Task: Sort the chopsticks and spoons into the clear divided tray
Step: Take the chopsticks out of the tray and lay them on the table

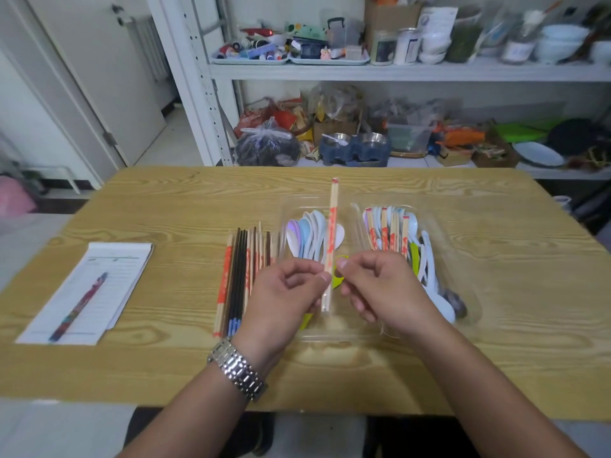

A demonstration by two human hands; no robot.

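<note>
A wrapped pair of chopsticks (332, 223) with red print stands nearly upright above the clear divided tray (327, 333). My left hand (281, 299) pinches its lower part with thumb and forefinger. My right hand (380, 289) pinches it from the other side, just right of the left. In the tray's left section lie several chopsticks (241, 276), wooden and black. Several white and pastel spoons (307, 236) fill its middle section. A second clear container (463, 259) to the right holds mixed wrapped chopsticks (383, 233) and spoons (433, 285).
A notepad (96, 285) with a pen (79, 305) on it lies at the table's left. Beyond the wooden table (165, 209) stands a white shelf unit (396, 72) crowded with jars, bowls and bags. A metal watch (238, 368) is on my left wrist.
</note>
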